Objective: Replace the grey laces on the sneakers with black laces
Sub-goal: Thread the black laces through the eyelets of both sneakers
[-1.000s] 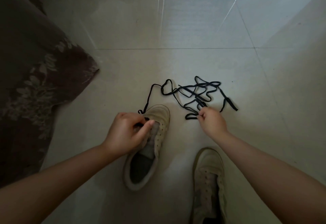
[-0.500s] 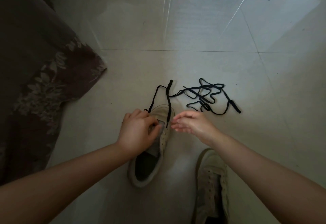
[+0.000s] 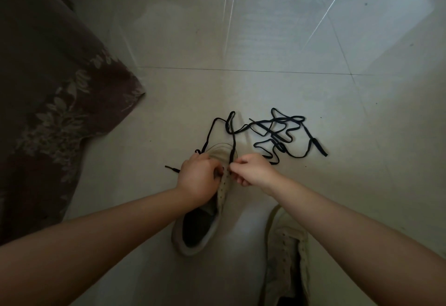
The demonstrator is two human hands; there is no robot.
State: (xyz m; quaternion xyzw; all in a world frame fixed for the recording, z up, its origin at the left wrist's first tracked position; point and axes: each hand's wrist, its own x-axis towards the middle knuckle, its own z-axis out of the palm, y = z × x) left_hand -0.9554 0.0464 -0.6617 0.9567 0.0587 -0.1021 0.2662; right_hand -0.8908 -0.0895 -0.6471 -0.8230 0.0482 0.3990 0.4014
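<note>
From my remote feed: the left hand (image 3: 199,180) has its fingers curled tight over the front eyelet area of the near sneaker (image 3: 205,211), gripping the upper; whether it also pinches lace underneath I cannot tell. The right hand (image 3: 253,171) is closed to a pinch, thumb and forefinger meeting on a strand of black lace (image 3: 277,134) right at the eyelet row, the other fingers folded under. That strand rises taut from the pinch over the toe, then loops back to the floor. The lace is flat, thin and matte; most of it lies as a loose tangle on the tiles beyond and right of the toe, and one tipped end pokes out just left of the left hand. Whether the tangle is one lace or two I cannot tell. Sneakers counted: two, both pale, soft-looking low-tops with punched eyelets. The second sneaker (image 3: 287,252) lies at lower right under the right forearm, no lace visible in it. The floor (image 3: 289,40) is glossy pale tile with grout lines. One dark cloth with a leaf pattern (image 3: 53,103) drapes at left.
</note>
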